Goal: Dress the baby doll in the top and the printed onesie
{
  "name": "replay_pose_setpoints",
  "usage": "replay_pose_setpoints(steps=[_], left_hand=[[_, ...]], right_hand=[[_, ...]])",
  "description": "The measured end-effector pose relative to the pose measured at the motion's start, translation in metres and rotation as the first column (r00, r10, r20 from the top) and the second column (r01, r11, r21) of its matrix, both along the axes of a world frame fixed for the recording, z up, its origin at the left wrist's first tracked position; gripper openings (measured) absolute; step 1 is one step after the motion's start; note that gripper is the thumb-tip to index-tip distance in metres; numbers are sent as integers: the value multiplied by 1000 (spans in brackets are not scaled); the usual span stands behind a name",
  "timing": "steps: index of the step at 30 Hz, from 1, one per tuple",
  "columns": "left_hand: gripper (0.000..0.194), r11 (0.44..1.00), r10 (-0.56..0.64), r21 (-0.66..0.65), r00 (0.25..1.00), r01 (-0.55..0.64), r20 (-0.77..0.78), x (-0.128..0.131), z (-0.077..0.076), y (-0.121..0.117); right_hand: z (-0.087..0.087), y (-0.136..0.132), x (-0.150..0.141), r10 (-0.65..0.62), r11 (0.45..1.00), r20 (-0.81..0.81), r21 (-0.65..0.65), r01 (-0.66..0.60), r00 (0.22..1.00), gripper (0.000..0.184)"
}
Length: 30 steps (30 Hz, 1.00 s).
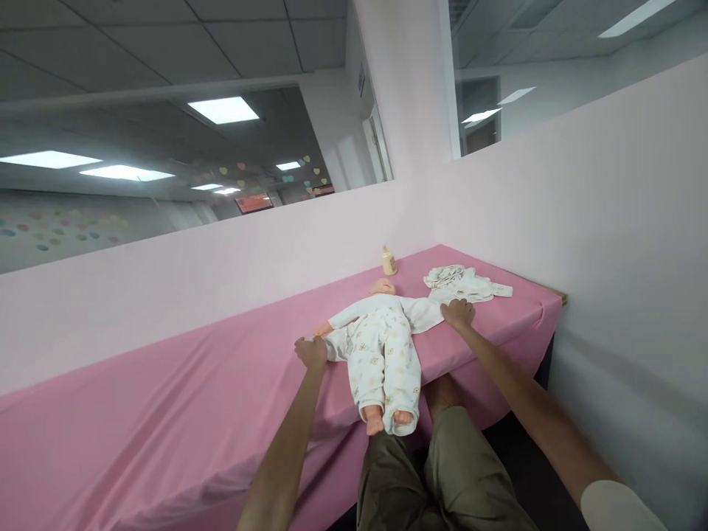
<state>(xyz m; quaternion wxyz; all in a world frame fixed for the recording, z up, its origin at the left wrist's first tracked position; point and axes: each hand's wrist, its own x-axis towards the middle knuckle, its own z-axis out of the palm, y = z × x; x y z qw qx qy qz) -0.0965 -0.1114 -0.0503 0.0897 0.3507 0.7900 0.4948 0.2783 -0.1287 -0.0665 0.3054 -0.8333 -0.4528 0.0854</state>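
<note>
A baby doll (386,335) lies on its back on the pink-covered table, feet toward me and head away. It wears white trousers with a small print (368,358) and a white top (376,304). My left hand (313,352) is closed on the edge of the white cloth spread by the doll's hip, just below the doll's hand (322,329). On the other side, my right hand (459,314) grips the outer end of the white cloth stretched from the doll's shoulder. The doll's other hand is hidden. Both bare feet (375,420) show at the trouser ends.
Crumpled white baby clothes (464,284) lie beyond my right hand. A cream bottle (389,262) stands near the back wall, past the doll's head. The pink cloth (193,413) hangs over the table's front edge above my legs. Walls with windows close off the back and right.
</note>
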Motion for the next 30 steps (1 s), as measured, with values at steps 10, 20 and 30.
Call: replay_pose_setpoints(steps=[10,20,30], left_hand=[[39,980,-165,34,890,197,-425,71,64,1],[30,633,-693,-479,168,608,-701,181,48,17],[36,621,-726,-619,55,481,-685,169,41,18]], right_hand=[[-12,-5,-1,26,994,-8,108,-25,1000,33],[-18,-2,7,-37,977,-158,201,69,987,36],[-11,4,39,-186,906,-305,316,283,934,38]])
